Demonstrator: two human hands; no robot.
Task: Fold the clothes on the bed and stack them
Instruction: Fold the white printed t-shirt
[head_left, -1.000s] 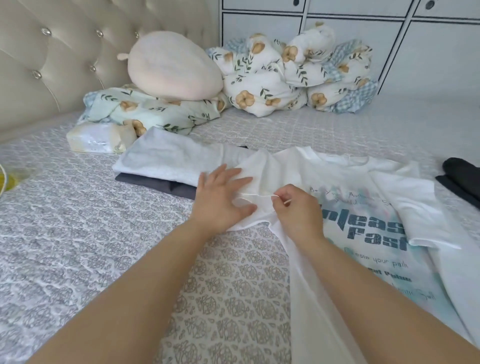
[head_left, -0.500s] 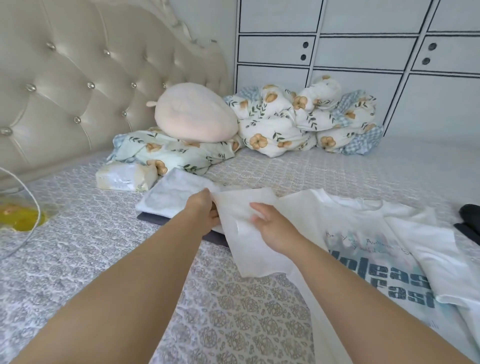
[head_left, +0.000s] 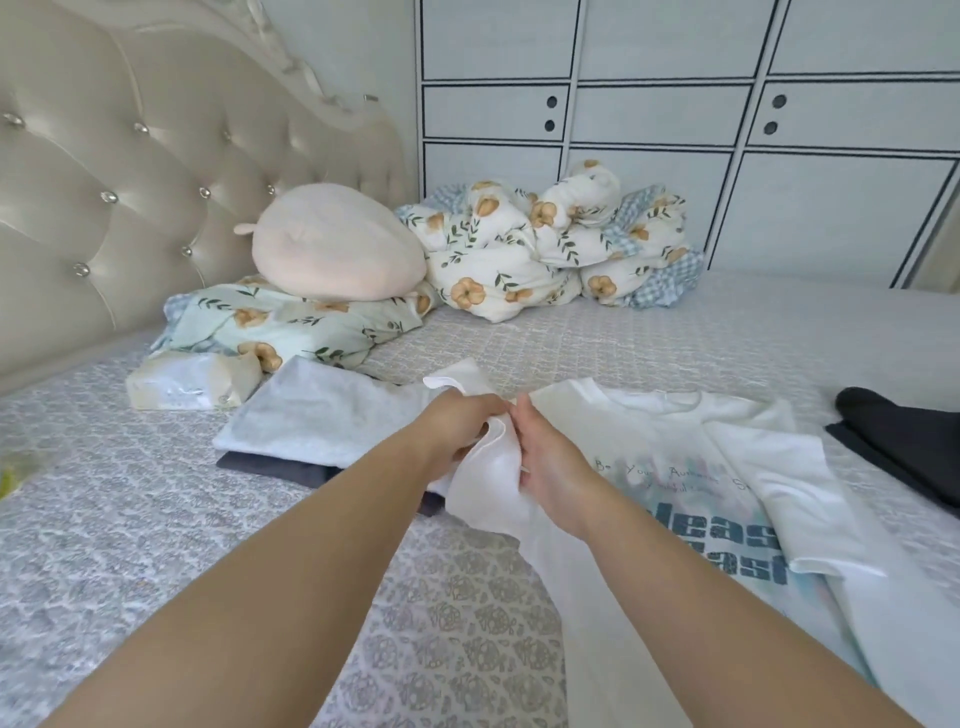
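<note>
Head view: the white printed T-shirt (head_left: 691, 467) lies spread face up on the bed (head_left: 156, 519), toward its right side, print showing and its right sleeve already turned in over the chest. The left hand (head_left: 457, 431) and the right hand (head_left: 550, 462) meet at the shirt's left sleeve, both with fingers curled round the bunched white cloth — a firm hold on the sleeve, lifted clear of the bed cover. Judged step: folding in the left sleeve of this shirt. The next move would call for carrying that sleeve across the chest and laying it flat before the body is folded. Just left of the hands stands the stack so far — a light grey folded garment (head_left: 322, 415) on a dark folded garment (head_left: 275, 465). A dark garment (head_left: 904, 441) waits at the bed's right edge, apparently unfolded. Containers: none seen; a soft tissue pack (head_left: 187, 384) lies near the headboard side.
</note>
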